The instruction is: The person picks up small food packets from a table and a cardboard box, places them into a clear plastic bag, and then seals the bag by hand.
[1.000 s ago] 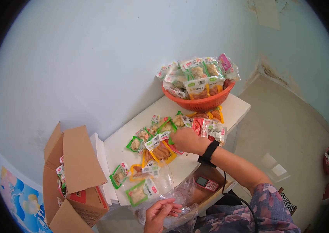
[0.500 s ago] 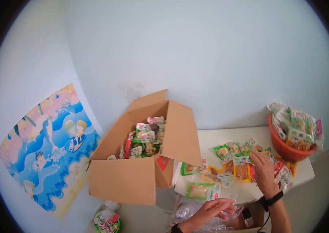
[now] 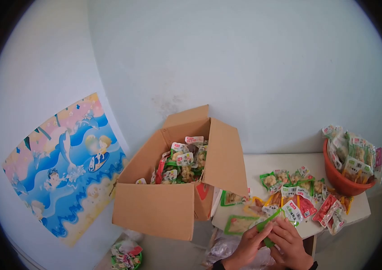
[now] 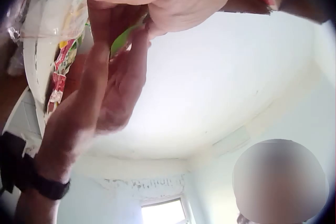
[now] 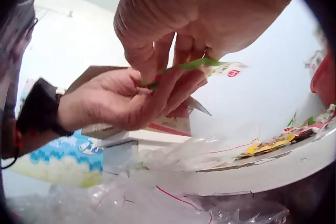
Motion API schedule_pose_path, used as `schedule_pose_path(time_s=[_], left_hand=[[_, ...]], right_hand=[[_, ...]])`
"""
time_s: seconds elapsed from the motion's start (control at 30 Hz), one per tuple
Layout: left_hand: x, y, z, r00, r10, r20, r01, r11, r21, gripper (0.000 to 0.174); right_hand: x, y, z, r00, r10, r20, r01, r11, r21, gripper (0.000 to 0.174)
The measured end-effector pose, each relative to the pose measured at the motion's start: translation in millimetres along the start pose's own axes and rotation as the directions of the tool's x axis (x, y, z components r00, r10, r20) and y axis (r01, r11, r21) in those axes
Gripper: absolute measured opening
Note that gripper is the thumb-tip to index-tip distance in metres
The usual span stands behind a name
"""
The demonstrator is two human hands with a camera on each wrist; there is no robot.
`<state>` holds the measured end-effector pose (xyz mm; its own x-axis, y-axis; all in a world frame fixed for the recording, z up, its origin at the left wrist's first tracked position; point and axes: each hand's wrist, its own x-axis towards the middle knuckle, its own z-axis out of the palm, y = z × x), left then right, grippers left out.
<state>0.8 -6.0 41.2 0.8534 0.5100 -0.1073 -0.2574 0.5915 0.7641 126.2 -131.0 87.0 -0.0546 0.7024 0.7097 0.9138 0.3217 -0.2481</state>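
Observation:
In the head view, both hands meet at the table's front edge around a green-edged snack packet (image 3: pixel 293 213). My left hand (image 3: pixel 246 246) grips the near end of it. My right hand (image 3: pixel 288 240) lies over the same packet with its fingers bent across. The right wrist view has the packet's green edge (image 5: pixel 199 63) between the fingers of both hands, its white and red corner sticking out. Only a sliver of green shows in the left wrist view. Beneath and beyond the hands, another green packet (image 3: pixel 239 224) and several yellow-edged packets lie on the white table (image 3: pixel 355 211).
An open cardboard box (image 3: pixel 153 209) full of packets stands left of the table, flaps spread. A red basket (image 3: pixel 347 179) heaped with packets is at the table's right end. Clear plastic bags (image 3: pixel 221 248) bunch below the front edge. Packets fill a green container (image 3: pixel 125 256) on the floor.
The head view has swung left, bringing the box and poster in. My right hand has left the pile and come to my left hand, and both now hold a green-edged packet.

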Motion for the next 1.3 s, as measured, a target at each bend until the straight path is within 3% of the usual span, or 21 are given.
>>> schedule_pose_path(time_s=[0.07,0.17,0.2,0.27,0.3,0.33,0.4,0.43,0.47,0.53,0.57,0.63,0.7,0.77,0.87,0.97,1.07,1.17,1.3], left_hand=[[1.6,2.8,-10.2,0.999,-0.008,0.044,0.003,0.994,0.107,0.039],[-12.0,24.3,-5.5,0.987,-0.017,0.157,-0.042,0.93,0.366,0.038],[-17.3,33.3,-0.7,0.978,-0.039,0.205,-0.06,0.888,0.456,0.039],[-27.7,38.8,6.6,0.962,-0.115,0.247,-0.033,0.85,0.525,0.034],[-32.7,45.1,12.7,0.945,-0.197,0.261,0.003,0.805,0.593,0.035],[-38.2,46.1,16.7,0.918,-0.282,0.278,0.033,0.754,0.656,0.035],[-42.8,39.9,21.8,0.896,-0.225,0.383,-0.152,0.655,0.74,0.036],[-43.0,36.1,24.4,0.876,-0.184,0.446,-0.263,0.593,0.761,0.037],[-45.0,33.1,27.3,0.893,-0.204,0.401,-0.201,0.617,0.761,0.037],[-47.6,32.1,32.3,0.926,-0.233,0.296,-0.085,0.636,0.767,0.038],[-45.6,30.0,34.3,0.955,-0.116,0.273,-0.163,0.563,0.81,0.04],[-38.3,26.7,38.3,0.956,0.14,0.257,-0.291,0.376,0.88,0.044],[-28.0,26.4,43.2,0.885,0.335,0.322,-0.375,0.104,0.921,0.048],[-15.0,26.2,49.1,0.78,0.425,0.46,-0.4,-0.227,0.888,0.051],[-3.0,12.1,50.3,0.765,0.387,0.514,-0.384,-0.366,0.847,0.047],[2.4,0.7,39.6,0.774,0.371,0.513,-0.363,-0.403,0.84,0.033],[5.2,-1.7,25.2,0.811,0.361,0.46,-0.361,-0.31,0.88,0.019],[2.4,3.8,31.4,0.801,0.404,0.442,-0.386,-0.217,0.897,0.011],[-0.5,6.1,38.4,0.751,0.464,0.47,-0.413,-0.224,0.883,0.011]], right_hand=[[-7.4,-11.7,-21.2,0.993,0.103,0.061,-0.115,0.962,0.248,0.049],[-27.7,-19.6,-33.8,0.928,0.279,-0.247,-0.269,0.96,0.074,0.055],[-28.9,-24.7,-37.2,0.866,0.413,-0.283,-0.363,0.907,0.214,0.055],[-31.8,-36.1,-45.7,0.662,0.691,-0.291,-0.529,0.706,0.472,0.054],[-57.3,-25.3,-40.5,0.621,0.768,-0.157,-0.538,0.563,0.627,0.063],[-60.0,-32.2,-44.6,0.541,0.839,0.065,-0.45,0.223,0.865,0.053],[-88.2,-32.5,-50.8,0.469,0.833,0.293,-0.674,0.123,0.728,0.037],[-96.5,-36.3,-48.8,0.471,0.835,0.284,-0.623,0.087,0.777,0.029],[-102.5,-38.2,-46.2,0.488,0.83,0.272,-0.562,0.061,0.825,0.022],[-115.1,-36.0,-47.1,0.419,0.888,0.188,-0.569,0.095,0.817,0.012],[-116.4,-33.1,-49.5,0.377,0.914,0.149,-0.537,0.085,0.839,0.011],[-123.5,-22.8,-46.7,0.291,0.956,0.035,-0.468,0.11,0.877,0.01],[-126.4,-13.3,-45.9,0.252,0.967,-0.041,-0.384,0.139,0.913,0.011],[-129.7,-4.7,-43.3,0.222,0.971,-0.092,-0.345,0.166,0.924,0.012],[-130.0,3.9,-32.3,0.21,0.969,-0.132,-0.322,0.196,0.926,0.011],[-128.3,8.9,-23.9,0.237,0.961,-0.144,-0.349,0.222,0.91,0.012],[-117.4,8.0,-21.7,0.241,0.964,-0.112,-0.367,0.197,0.909,0.012],[-107.8,11.4,-14.9,0.266,0.954,-0.136,-0.394,0.236,0.889,0.013],[-92.4,12.2,-11.6,0.31,0.944,-0.112,-0.431,0.244,0.869,0.015]])
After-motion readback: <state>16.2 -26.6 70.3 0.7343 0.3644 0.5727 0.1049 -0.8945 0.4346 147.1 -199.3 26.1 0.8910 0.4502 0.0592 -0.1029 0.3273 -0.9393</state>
